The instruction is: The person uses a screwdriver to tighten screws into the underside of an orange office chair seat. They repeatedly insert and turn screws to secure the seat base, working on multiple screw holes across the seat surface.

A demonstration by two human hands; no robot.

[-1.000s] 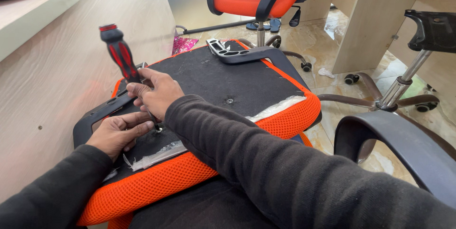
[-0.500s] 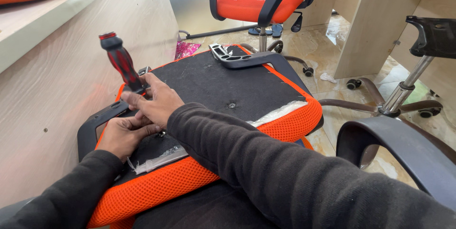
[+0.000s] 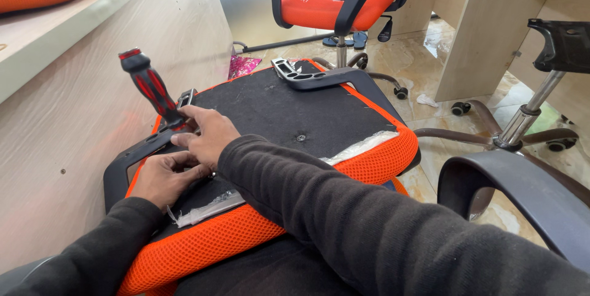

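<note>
- Landmark: an upturned orange mesh chair seat with a black fabric underside (image 3: 289, 112) lies across the person's lap, its long axis running from the near left to the far right.
- A red-and-black screwdriver with a ribbed grip (image 3: 149, 89) stands on the seat's left edge; its long axis is nearly upright, handle tilted up and to the left, tip down at the seat and hidden by the fingers.
- The right hand (image 3: 206, 131) lies flat, palm down, at the foot of the screwdriver, fingers loosely spread and touching the shaft; it is not wrapped round the handle.
- The left hand (image 3: 166, 176) rests just nearer than the right, fingers curled against the black plastic armrest loop (image 3: 126, 164) on the seat's left edge; whether it pinches anything cannot be told.
- A grey plastic armrest bracket (image 3: 307, 77) lies on the seat's far edge.
- A strip of crumpled clear plastic wrapping (image 3: 362, 145) runs along the seat's near-right rim; a second piece (image 3: 206, 209) lies below the left hand.
- A pink shiny wrapper (image 3: 244, 66) lies on the floor beyond the seat's far-left corner.
- An assembled orange office chair (image 3: 335, 1) stands beyond the seat.
</note>
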